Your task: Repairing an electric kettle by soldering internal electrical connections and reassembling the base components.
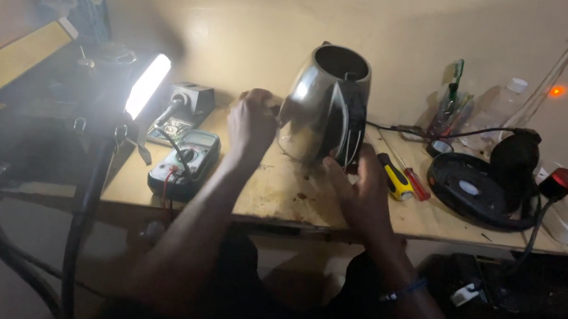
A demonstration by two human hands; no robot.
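Steel kettle (324, 105) steadied upright on the bench (278, 197).
Left hand (251, 125) closed against its side; right hand (364, 188) spread wide beside its black handle (356, 121).

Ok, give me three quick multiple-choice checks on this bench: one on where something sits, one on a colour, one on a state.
1. Where is the multimeter relative to the kettle?
A. To its left on the table
B. To its right, beside the round base
C. Under the table

2. What colour is the handle of the screwdriver lying beside the right hand?
A. Blue
B. Yellow and black
C. White

3. How does the kettle stand?
A. Seated on its round base
B. Lying flat on its side
C. Off the base, upright on the table, lid opening uncovered, steadied by both hands

Answers: 1 A, the meter lies left of the left hand. 2 B, yellow grip with black bands. 3 C, the base sits apart to the right, and a hand rests on each side of the kettle.
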